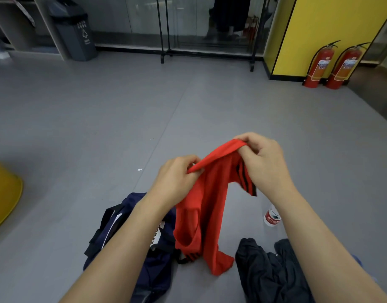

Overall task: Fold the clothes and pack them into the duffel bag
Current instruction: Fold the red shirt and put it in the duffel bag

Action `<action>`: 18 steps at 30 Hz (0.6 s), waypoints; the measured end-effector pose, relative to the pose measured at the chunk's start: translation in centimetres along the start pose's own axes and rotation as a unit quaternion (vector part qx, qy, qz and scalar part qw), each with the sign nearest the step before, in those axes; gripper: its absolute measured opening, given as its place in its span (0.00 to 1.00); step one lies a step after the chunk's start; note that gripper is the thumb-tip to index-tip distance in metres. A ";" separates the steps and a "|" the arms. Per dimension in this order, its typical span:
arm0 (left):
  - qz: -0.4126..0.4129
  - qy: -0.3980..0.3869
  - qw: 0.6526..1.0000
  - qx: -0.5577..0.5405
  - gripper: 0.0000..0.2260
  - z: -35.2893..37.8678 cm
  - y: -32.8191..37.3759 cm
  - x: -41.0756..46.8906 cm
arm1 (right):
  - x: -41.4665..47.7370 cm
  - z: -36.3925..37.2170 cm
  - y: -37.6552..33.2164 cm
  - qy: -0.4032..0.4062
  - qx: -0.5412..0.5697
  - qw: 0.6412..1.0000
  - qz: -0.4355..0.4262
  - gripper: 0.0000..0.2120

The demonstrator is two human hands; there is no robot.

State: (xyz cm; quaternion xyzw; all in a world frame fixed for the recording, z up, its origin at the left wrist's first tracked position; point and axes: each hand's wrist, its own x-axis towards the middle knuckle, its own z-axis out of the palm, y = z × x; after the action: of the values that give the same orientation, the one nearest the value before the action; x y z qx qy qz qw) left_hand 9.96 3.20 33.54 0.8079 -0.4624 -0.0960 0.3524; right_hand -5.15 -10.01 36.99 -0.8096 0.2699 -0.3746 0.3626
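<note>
Hanging with its long axis vertical, the red fabric garment with black stripes [201, 215] points its loose end down toward the grey floor [100, 127], just beside the navy fabric duffel bag [122, 226]. The left hand [175, 178] and right hand [264, 158] pinch its upper hem. The bag's white label is partly covered and unreadable.

Red shirt [207, 206] with black stripes, navy duffel bag [144, 254], dark grey garment [266, 272]
</note>
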 end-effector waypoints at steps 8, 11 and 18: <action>0.006 0.037 0.995 -0.088 0.06 -0.5 0.5 0.3 | -0.6 -0.4 0.1 -0.150 -0.118 0.978 0.079 0.11; 0.038 0.037 0.996 -0.076 0.09 0.1 2.0 0.1 | -1.6 1.8 -1.4 -0.209 -0.128 0.969 0.001 0.20; 0.010 0.061 0.998 0.028 0.06 0.0 -0.2 0.3 | -1.0 0.7 -0.9 -0.028 -0.148 0.987 -0.061 0.07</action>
State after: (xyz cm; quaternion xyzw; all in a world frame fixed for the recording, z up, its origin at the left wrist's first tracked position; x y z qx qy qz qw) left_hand 10.30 3.00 33.43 0.8173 -0.4506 -0.0304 0.3578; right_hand -5.00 -8.45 36.94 -0.8797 0.2621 -0.3287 0.2223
